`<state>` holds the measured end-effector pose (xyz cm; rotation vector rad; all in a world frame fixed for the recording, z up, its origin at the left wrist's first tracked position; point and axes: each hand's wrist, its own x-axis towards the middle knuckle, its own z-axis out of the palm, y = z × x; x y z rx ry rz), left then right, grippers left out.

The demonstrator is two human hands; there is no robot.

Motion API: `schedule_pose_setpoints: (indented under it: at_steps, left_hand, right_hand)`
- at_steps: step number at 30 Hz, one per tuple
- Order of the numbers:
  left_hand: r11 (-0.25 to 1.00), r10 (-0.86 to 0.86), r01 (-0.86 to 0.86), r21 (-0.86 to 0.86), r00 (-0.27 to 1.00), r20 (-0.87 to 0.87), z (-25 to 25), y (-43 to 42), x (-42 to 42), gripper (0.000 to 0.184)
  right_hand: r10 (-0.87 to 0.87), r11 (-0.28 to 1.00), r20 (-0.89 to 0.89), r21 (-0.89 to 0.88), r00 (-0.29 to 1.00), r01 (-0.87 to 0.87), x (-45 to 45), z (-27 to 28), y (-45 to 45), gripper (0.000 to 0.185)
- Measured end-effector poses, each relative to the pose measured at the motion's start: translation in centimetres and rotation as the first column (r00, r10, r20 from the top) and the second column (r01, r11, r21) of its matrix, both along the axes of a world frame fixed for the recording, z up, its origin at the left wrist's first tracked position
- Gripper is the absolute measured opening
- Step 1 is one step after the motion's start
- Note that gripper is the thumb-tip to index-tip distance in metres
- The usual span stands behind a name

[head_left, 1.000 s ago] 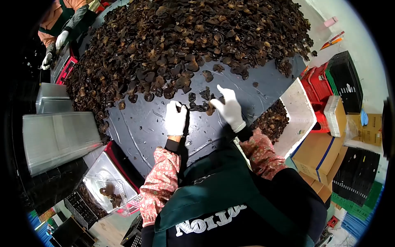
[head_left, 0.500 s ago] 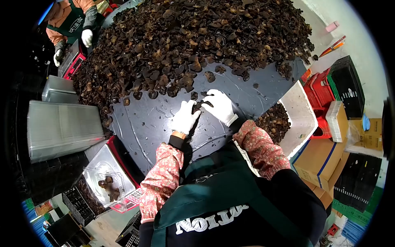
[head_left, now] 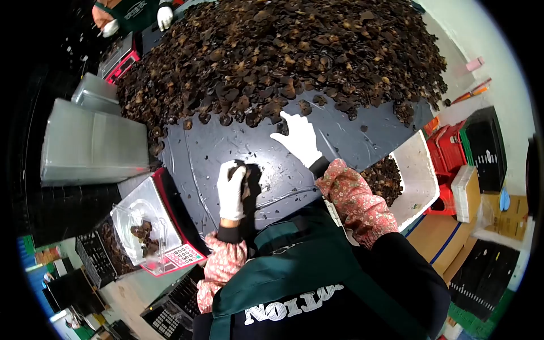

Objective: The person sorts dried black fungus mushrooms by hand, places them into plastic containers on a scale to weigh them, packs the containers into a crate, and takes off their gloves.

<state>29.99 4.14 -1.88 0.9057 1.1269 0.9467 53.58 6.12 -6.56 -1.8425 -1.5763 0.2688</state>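
Note:
In white gloves, both my hands are over the dark sheet-covered table (head_left: pixel 198 153). My left hand (head_left: pixel 230 192) is raised on the near left, its fingers curled round dark wood ear mushroom (head_left: pixel 245 184), partly hidden by the glove. My right hand (head_left: pixel 301 139) reaches toward the pile's front edge with thumb and fingers apart. A small dark mushroom piece (head_left: pixel 281 128) lies between its thumb and forefinger; whether they touch it I cannot tell. Beyond spreads a large heap of wood ear mushrooms (head_left: pixel 283 51).
At left, a scale (head_left: pixel 182 256) bears a clear plastic box (head_left: pixel 133 218) with a few mushrooms inside. Stacked clear boxes (head_left: pixel 93 144) stand behind it. A white bin (head_left: pixel 416 175) of mushroom pieces is at my right, near red crates (head_left: pixel 445 147). A co-worker (head_left: pixel 133 14) stands far left.
My hands were close together at the table's middle. The left has drawn back toward the left with mushroom in it; the right has separated and opened out. The view has shifted slightly.

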Motion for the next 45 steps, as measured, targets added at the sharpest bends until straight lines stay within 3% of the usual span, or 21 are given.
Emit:
schedule_pose_setpoints:
  at_steps: [2, 3, 6, 8, 10, 13, 16, 18, 20, 22, 24, 26, 29, 31, 34, 36, 38, 39, 40, 43, 45]
  left_hand:
    - [0.979, 0.13, -0.125, 0.158, 0.991, -0.017, 0.6, -1.1, -2.8, 0.009]
    - [0.961, 0.188, -0.176, 0.213, 0.981, -0.036, 2.4, -1.8, -4.3, 0.01]
    - [0.899, 0.404, -0.355, 0.255, 0.898, -0.174, 6.6, -4.5, -10.5, 0.01]
    - [0.792, 0.61, -0.567, 0.225, 0.744, -0.272, 10.6, -6.0, -14.9, 0.009]
    - [0.611, 0.772, -0.369, 0.7, 0.476, -0.422, 10.9, -6.5, -21.2, 0.01]
    - [0.456, 0.878, -0.648, 0.61, 0.439, -0.19, 11.6, -6.6, -26.0, 0.015]
    - [0.582, 0.813, -0.468, 0.664, 0.353, -0.464, 9.7, -5.8, -28.7, 0.018]
    - [0.692, 0.72, -0.185, 0.698, 0.243, -0.65, 7.1, -5.6, -30.1, 0.018]
    - [0.768, 0.641, -0.109, 0.631, 0.152, -0.753, 5.2, -6.0, -30.2, 0.02]
    - [0.838, 0.545, -0.131, 0.529, 0.215, -0.81, 5.5, -6.6, -29.7, 0.024]
    - [0.718, 0.688, -0.043, 0.695, 0.194, -0.699, 5.3, -7.3, -29.5, 0.032]
    - [0.645, 0.761, -0.174, 0.745, 0.244, -0.602, 5.1, -7.9, -29.2, 0.039]
    - [0.646, 0.763, -0.311, 0.697, 0.265, -0.589, 4.3, -8.1, -29.2, 0.043]
    - [0.635, 0.772, -0.377, 0.674, 0.31, -0.554, 3.2, -8.0, -29.4, 0.044]
    - [0.66, 0.751, -0.359, 0.66, 0.292, -0.592, 3.1, -7.7, -29.3, 0.048]
    - [0.68, 0.733, -0.239, 0.693, 0.223, -0.642, 2.5, -7.9, -29.8, 0.052]
    - [0.726, 0.678, -0.177, 0.664, 0.341, -0.651, 2.1, -7.9, -30.3, 0.05]
    - [0.706, 0.683, -0.093, 0.702, 0.352, -0.641, 2.0, -7.6, -30.4, 0.046]
    - [0.684, 0.717, -0.181, 0.706, 0.341, -0.608, 2.3, -7.5, -29.7, 0.042]
    - [0.728, 0.679, -0.113, 0.676, 0.259, -0.687, 2.3, -7.4, -30.6, 0.036]
    - [0.691, 0.719, -0.085, 0.718, 0.184, -0.67, 3.0, -7.4, -30.1, 0.034]
  right_hand:
    - [-0.059, 0.998, 0.269, 0.008, 0.961, 0.059, -1.0, 0.0, 0.7, 0.054]
    - [-0.132, 0.987, 0.415, 0.138, 0.9, 0.081, -1.3, -1.6, 0.8, 0.055]
    - [-0.039, 0.999, 0.453, 0.032, 0.891, 0.027, -1.5, -0.2, 1.1, 0.036]
    - [-0.018, 0.984, 0.399, 0.168, 0.917, -0.054, -1.0, -0.8, 1.4, 0.021]
    - [0.049, 0.998, 0.349, 0.017, 0.936, -0.058, -0.1, -0.9, 1.8, 0.018]
    - [0.06, 0.997, 0.134, -0.058, 0.989, -0.053, 1.7, -1.0, 3.1, 0.02]
    - [0.026, 0.998, 0.02, -0.052, 0.999, -0.025, 0.2, 0.3, 4.4, 0.019]
    - [0.097, 0.959, -0.624, -0.149, 0.776, -0.24, -4.1, 2.8, 4.9, 0.02]
    - [0.154, 0.917, -0.733, -0.143, 0.662, -0.372, -11.4, 8.6, 4.2, 0.021]
    - [0.252, 0.828, -0.8, -0.113, 0.545, -0.549, -18.0, 11.9, 3.7, 0.022]
    - [0.376, 0.729, -0.831, -0.008, 0.411, -0.684, -24.3, 14.1, 3.5, 0.024]
    - [0.519, 0.64, -0.795, 0.119, 0.314, -0.759, -29.9, 15.0, 3.5, 0.026]
    - [0.722, 0.535, -0.602, 0.175, 0.34, -0.826, -36.9, 15.9, 2.5, 0.029]
    - [0.911, 0.383, -0.249, 0.219, 0.328, -0.897, -40.0, 13.5, 2.5, 0.031]
    - [0.95, 0.206, 0.247, -0.028, 0.193, -0.978, -41.1, 11.5, 2.4, 0.041]
    - [0.971, 0.238, 0.009, 0.121, 0.241, -0.964, -41.3, 11.3, 2.3, 0.047]
    - [0.958, 0.269, -0.158, 0.222, 0.238, -0.937, -40.8, 12.1, 2.9, 0.05]
    - [0.957, 0.268, -0.181, 0.249, 0.227, -0.931, -39.6, 12.8, 3.0, 0.049]
    - [0.964, 0.257, -0.153, 0.326, 0.217, -0.91, -38.2, 12.9, 3.2, 0.046]
    - [0.882, 0.451, -0.316, 0.351, 0.349, -0.821, -31.5, 11.3, 2.3, 0.029]
    - [0.765, 0.641, -0.27, 0.242, 0.584, -0.728, -25.5, 8.0, 1.8, 0.024]
